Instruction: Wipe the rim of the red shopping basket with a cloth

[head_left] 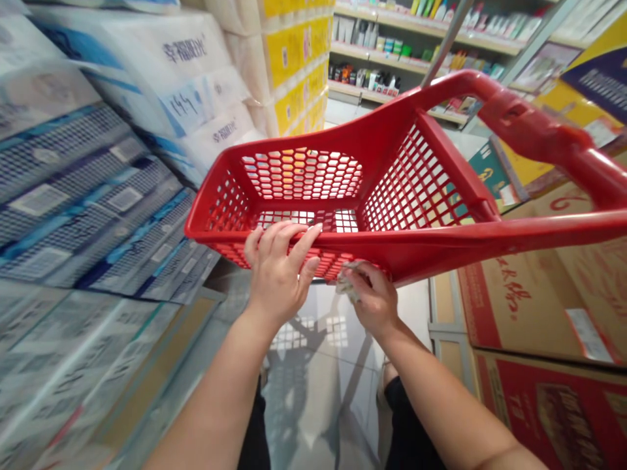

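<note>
Shopping cart (421,253) check lol, where've you got it and what are both hands doing?

It's the red plastic one, right in front of me, running crosswise over the tiled floor (313,408) with the handle (533,127) off to the right. Left hand (274,281) has its fingers spread along the near rim (441,235), thumb down on the outside. Can't tell if it's really clamped or just resting there. Right hand (377,300) is pinching a crumpled cloth (347,282) (could be tissue, too scrunched to say) up against the outer lattice wall (330,254), just beside the left one. Hands are apart, not touching.

Any tips for working that lattice?

Imo the left hand should do the bracing, since a light plastic side probably flexes if you only push from one side. I'd spread the cloth flatter too: a tight wad likely just skips over the holes, and a loose end could snag. Short strokes, light pressure, row by row.

And elbow room?

Tight-ish. Cartons (519,287) on the right, stacked shrink-wrapped packs (206,85) on the left, so I'd go for small moves from the wrist.
</note>
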Motion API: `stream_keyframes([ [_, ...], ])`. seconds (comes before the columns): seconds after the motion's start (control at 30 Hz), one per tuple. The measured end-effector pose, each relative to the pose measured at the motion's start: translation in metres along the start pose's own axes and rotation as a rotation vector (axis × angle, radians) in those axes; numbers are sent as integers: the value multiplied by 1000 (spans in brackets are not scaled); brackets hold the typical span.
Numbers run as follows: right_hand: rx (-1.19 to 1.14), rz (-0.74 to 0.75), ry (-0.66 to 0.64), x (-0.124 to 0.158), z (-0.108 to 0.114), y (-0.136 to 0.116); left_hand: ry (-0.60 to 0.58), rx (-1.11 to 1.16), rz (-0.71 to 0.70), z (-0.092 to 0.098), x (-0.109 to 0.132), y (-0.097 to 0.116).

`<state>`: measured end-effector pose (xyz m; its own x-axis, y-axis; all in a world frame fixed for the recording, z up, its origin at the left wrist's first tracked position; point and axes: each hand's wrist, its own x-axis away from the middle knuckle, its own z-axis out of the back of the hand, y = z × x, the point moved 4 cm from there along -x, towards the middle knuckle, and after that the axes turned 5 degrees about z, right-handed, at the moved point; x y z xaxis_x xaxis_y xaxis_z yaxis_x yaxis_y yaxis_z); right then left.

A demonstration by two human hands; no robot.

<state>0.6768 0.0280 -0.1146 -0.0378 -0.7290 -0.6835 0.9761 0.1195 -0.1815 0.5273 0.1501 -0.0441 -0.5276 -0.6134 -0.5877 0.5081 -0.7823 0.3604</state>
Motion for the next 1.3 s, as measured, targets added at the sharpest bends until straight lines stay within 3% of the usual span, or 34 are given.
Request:
stream_keyframes([
  [0.17,40,17,-88,9,-19,-7,19,-40,14,-6,-2,-4],
  [0.3,13,4,-147,6,-20,-2,13,-59,7,-8,-3,-6],
  [0.43,-98,35,-87,-4,-7,2,-18,-41,19,-9,-5,-5],
  [0.6,-93,3,132,-14,15,2,-17,-29,21,-10,-4,-2],
  [0.77,-49,77,26,-16,10,0,-15,-34,30,-13,-2,1],
  [0.9,7,8,153,-15,17,6,-9,-39,24,-13,-1,2],
  [1.03,9,41,54,-15,10,4,-9,-49,18,-13,0,2],
  [1.2,79,15,171,-11,11,1,-8,-54,17,-12,0,2],
  [1.3,164,-11,36,-9,3,0,-10,-55,17,-13,0,2],
])
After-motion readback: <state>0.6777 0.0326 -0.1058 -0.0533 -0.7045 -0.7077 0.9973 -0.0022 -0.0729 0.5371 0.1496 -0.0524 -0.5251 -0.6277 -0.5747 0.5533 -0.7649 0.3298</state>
